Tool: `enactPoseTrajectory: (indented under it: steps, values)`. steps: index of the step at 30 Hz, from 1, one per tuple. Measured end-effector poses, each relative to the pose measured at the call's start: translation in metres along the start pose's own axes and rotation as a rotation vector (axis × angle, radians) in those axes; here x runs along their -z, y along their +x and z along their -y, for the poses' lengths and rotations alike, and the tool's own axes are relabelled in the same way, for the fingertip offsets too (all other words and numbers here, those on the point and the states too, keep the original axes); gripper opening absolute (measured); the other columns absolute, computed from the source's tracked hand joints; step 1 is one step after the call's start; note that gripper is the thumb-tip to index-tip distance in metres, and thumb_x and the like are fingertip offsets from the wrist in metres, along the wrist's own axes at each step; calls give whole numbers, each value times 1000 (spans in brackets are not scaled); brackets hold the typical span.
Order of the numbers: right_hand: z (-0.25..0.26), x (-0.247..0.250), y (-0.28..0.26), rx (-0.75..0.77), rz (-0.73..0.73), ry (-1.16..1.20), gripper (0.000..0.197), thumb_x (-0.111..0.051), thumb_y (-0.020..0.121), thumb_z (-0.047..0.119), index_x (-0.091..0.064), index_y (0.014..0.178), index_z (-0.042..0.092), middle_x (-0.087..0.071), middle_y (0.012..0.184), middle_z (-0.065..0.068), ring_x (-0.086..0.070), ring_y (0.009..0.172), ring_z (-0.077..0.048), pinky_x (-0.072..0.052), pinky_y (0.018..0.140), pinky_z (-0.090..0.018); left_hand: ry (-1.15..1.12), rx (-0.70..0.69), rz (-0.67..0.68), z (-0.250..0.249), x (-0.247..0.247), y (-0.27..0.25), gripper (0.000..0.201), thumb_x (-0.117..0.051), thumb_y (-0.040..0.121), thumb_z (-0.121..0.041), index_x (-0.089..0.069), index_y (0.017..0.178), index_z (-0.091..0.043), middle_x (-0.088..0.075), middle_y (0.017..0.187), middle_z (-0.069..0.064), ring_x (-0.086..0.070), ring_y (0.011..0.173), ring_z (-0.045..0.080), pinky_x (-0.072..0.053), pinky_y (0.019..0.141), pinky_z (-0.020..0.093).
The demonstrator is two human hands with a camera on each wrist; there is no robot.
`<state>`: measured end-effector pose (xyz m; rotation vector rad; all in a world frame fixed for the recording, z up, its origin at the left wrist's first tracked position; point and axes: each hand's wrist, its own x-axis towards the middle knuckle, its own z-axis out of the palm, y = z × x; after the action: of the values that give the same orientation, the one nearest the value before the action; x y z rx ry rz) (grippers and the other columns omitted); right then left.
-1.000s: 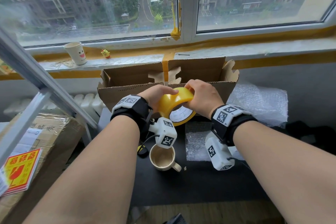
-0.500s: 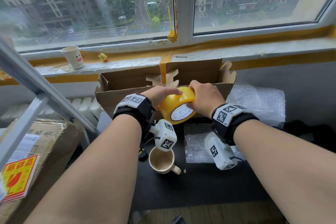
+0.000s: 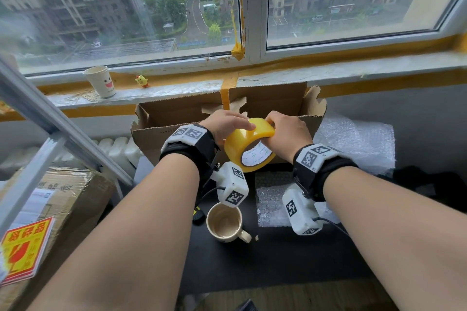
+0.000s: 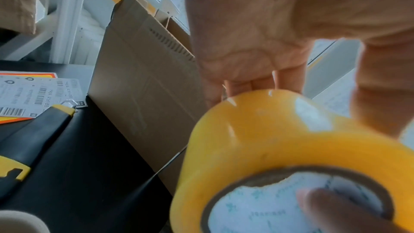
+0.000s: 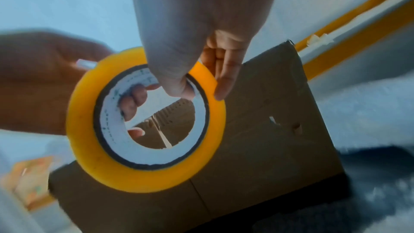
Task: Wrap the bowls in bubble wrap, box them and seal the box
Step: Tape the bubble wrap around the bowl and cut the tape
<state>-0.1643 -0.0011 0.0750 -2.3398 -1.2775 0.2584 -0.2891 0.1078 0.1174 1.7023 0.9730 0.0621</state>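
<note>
A yellow tape roll point(image 3: 249, 145) hangs in front of the open cardboard box point(image 3: 177, 118), held between both hands. My left hand point(image 3: 225, 129) lies over its top, with fingers curled into the core from the far side, as the right wrist view shows on the roll point(image 5: 143, 171). My right hand point(image 3: 285, 131) pinches the rim, thumb inside the core and fingers on the outer band. In the left wrist view the roll point(image 4: 268, 148) fills the lower right beside the box wall point(image 4: 145, 77). The box's flaps stand up and its inside is hidden.
A beige mug point(image 3: 223, 222) stands on the black table below my left wrist, beside a black-and-yellow utility knife point(image 4: 33, 130). Bubble wrap point(image 3: 353, 144) lies right of the box, with a smaller piece point(image 3: 271, 199) in front. A taped brown carton point(image 3: 63, 199) sits at the left.
The roll has tilted and turned a little between my hands, its outer band now facing more upward. Both hands stay on it in front of the box.
</note>
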Motion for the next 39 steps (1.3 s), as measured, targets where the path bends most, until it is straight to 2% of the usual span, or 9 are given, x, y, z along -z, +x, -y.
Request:
enactPoseTrajectory:
  steps: [3, 6, 9, 12, 14, 16, 19, 26, 39]
  values:
    - [4, 1, 1, 112, -54, -72, 22, -62, 85, 34, -58, 103, 22, -61, 95, -1, -59, 89, -27, -38, 70, -30, 6, 134, 89, 7, 0, 16, 98, -89, 34, -57, -61, 119, -16, -68, 115, 12, -67, 102, 31, -50, 95, 50]
    - [4, 0, 1, 129, -99, -48, 24, -62, 86, 34, -60, 105, 21, -58, 97, -2, -58, 89, -27, -36, 70, -29, -23, 182, 130, 19, 1, 37, 118, -90, 24, -59, -55, 128, -16, -67, 118, 14, -67, 104, 33, -49, 96, 51]
    - [1, 1, 3, 65, -124, 28, 37, -69, 82, 36, -60, 115, 20, -62, 104, -3, -60, 97, -25, -44, 77, -30, -123, 131, 128, 5, -1, 11, 97, -86, 49, -50, -52, 133, -16, -62, 124, 14, -64, 106, 32, -48, 97, 48]
    - [-8, 5, 10, -84, -30, 111, 35, -66, 82, 40, -63, 113, 23, -68, 103, -2, -62, 98, -25, -47, 75, -30, -259, 83, 119, 2, -4, -5, 36, -64, 85, -27, -57, 116, -9, -67, 87, 10, -65, 71, 22, -51, 73, 33]
    - [-9, 5, 14, -62, 59, 71, 19, -59, 86, 37, -64, 96, 21, -66, 90, -1, -62, 91, -27, -40, 66, -28, -300, 54, 127, 0, -6, -12, 21, -61, 87, -24, -59, 101, -9, -66, 68, 6, -63, 58, 18, -49, 65, 30]
    - [-6, 6, 14, -10, 41, 5, 14, -52, 90, 29, -58, 85, 18, -61, 80, -2, -61, 85, -30, -35, 64, -29, -262, 37, 107, -6, -7, -13, 48, -72, 66, -32, -61, 106, -7, -68, 81, 11, -65, 69, 24, -51, 72, 33]
    - [-4, 8, 10, 36, -18, -44, 14, -50, 92, 26, -57, 96, 14, -65, 88, -10, -60, 85, -33, -39, 67, -32, -141, 15, 72, -11, -9, -5, 71, -72, 40, -40, -63, 103, -7, -63, 92, 16, -61, 79, 29, -49, 78, 38]
    - [-3, 12, 8, 147, -80, -168, 19, -56, 91, 29, -56, 100, 13, -67, 86, -12, -64, 83, -35, -47, 67, -34, -12, 17, 47, -9, -11, 4, 65, -74, 44, -48, -68, 99, -12, -67, 105, 23, -66, 95, 39, -47, 98, 53]
    - [-3, 17, 9, 40, -135, 55, 17, -57, 90, 33, -65, 95, 19, -68, 84, -5, -62, 82, -29, -43, 67, -30, -107, -40, 89, -22, 0, -6, 69, -76, 46, -39, -62, 105, -7, -64, 90, 16, -62, 79, 30, -50, 80, 41]
